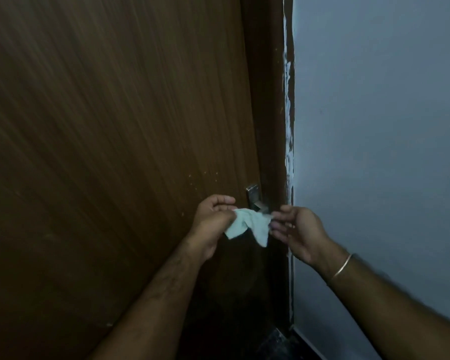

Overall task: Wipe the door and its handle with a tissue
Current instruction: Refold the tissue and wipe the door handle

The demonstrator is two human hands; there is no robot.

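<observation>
A brown wooden door (115,126) fills the left and middle of the head view. Its metal handle (253,197) sits near the door's right edge, partly hidden behind the tissue and my fingers. A crumpled pale tissue (248,224) hangs between my two hands just below the handle. My left hand (211,222) grips the tissue's left end with curled fingers. My right hand (296,229) pinches its right end with the fingertips. A thin metal bangle circles my right wrist.
The dark brown door frame (270,100) runs down beside the door's right edge. A pale grey wall (374,126) fills the right side, with chipped white paint along its edge. Dark floor (276,341) shows at the bottom.
</observation>
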